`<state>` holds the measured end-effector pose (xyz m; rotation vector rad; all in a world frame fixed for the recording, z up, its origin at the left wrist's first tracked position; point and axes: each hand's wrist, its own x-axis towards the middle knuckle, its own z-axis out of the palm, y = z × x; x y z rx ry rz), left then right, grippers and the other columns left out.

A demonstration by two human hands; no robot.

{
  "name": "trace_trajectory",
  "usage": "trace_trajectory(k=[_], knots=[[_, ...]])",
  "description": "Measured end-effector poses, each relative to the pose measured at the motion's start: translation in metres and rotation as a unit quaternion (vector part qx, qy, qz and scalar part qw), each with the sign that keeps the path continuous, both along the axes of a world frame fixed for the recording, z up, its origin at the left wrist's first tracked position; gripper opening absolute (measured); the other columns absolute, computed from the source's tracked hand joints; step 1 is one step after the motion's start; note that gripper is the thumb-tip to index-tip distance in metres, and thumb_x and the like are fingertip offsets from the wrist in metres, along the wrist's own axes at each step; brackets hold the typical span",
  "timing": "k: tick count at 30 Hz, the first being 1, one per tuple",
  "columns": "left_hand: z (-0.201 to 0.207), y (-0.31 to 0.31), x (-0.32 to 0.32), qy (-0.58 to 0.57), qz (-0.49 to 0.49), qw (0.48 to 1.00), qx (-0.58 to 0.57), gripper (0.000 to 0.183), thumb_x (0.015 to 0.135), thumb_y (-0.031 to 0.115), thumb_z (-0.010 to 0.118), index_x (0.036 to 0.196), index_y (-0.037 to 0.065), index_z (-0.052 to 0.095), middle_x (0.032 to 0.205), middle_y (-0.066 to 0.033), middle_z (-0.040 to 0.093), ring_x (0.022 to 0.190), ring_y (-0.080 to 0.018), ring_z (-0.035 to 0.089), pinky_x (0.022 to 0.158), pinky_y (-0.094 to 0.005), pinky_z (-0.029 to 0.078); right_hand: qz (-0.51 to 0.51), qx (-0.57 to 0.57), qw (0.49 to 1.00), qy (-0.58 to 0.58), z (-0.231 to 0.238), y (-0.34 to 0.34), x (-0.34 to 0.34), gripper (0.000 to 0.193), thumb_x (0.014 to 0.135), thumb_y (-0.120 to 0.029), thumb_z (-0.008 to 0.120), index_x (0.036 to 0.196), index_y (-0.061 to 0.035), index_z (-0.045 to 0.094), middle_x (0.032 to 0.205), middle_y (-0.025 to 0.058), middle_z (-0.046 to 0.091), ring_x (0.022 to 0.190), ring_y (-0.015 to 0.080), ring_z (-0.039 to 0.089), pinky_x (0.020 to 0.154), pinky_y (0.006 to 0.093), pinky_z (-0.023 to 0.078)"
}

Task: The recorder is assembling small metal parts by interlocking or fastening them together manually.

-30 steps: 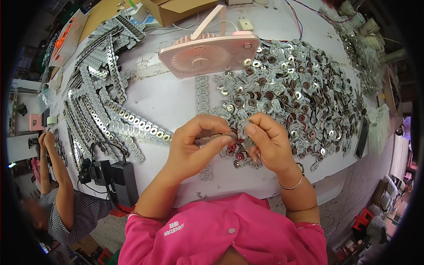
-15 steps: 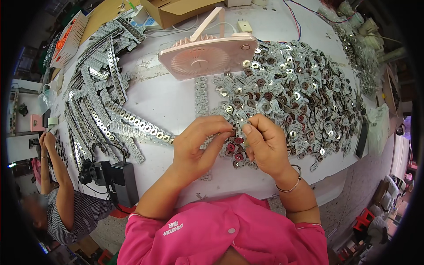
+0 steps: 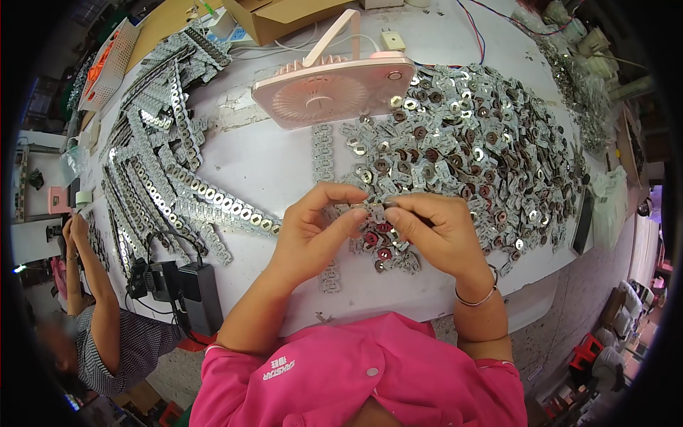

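My left hand is closed in a pinch on one end of a small silvery metal piece. Opposite it, my right hand pinches the piece's other end, where a small dark bit shows at the fingertips. Just beyond and to the right spreads a large heap of small metal parts, many with round brown or shiny discs. A flat column of joined metal pieces lies on the white table, running partly beneath my left hand.
Long strips of metal pieces are piled at the left. A pink fan stands beyond my hands. Black boxy devices with cables sit near the front left edge. Another person's arms show at far left; a white basket stands behind.
The metal piece has turned from roughly upright to lying more sideways between my fingertips. My right hand has shifted slightly right and lower, its fingers now pointing more to the left.
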<state>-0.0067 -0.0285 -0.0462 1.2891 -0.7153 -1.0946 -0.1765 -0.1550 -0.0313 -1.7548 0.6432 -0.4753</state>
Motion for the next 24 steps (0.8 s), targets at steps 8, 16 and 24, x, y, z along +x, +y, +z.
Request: trace_trajectory(k=[8, 16, 24], knots=[[0.007, 0.004, 0.007, -0.022, 0.006, 1.000, 0.006, 0.017, 0.091, 0.003, 0.070, 0.106, 0.000, 0.063, 0.097, -0.0059, 0.067, 0.086, -0.0102, 0.063, 0.069, -0.0239, 0.054, 0.013, 0.123, 0.992, -0.009, 0.005, 0.001, -0.001, 0.016, 0.091, -0.012, 0.070, 0.089, 0.0032, 0.073, 0.061, 0.0021, 0.061, 0.057, 0.0052, 0.055, 0.051, 0.0230, 0.042], [0.009, 0.009, 0.020, 0.077, -0.088, 0.993, 0.021, 0.015, 0.087, 0.002, 0.072, 0.101, -0.002, 0.066, 0.092, -0.0068, 0.068, 0.077, -0.0108, 0.064, 0.065, -0.0237, 0.055, 0.070, 0.213, 0.974, -0.018, 0.001, 0.012, 0.000, 0.018, 0.096, -0.014, 0.064, 0.100, 0.0030, 0.069, 0.070, 0.0012, 0.063, 0.061, 0.0061, 0.062, 0.055, 0.0206, 0.052], [0.011, -0.001, -0.004, -0.016, 0.032, 0.994, -0.107, 0.015, 0.085, -0.004, 0.070, 0.099, 0.000, 0.068, 0.093, -0.0072, 0.069, 0.081, -0.0145, 0.065, 0.069, -0.0259, 0.054, -0.002, 0.287, 0.956, -0.065, 0.003, 0.013, 0.006, 0.019, 0.100, -0.018, 0.057, 0.097, -0.0006, 0.063, 0.069, -0.0015, 0.058, 0.056, 0.0038, 0.055, 0.049, 0.0202, 0.045]])
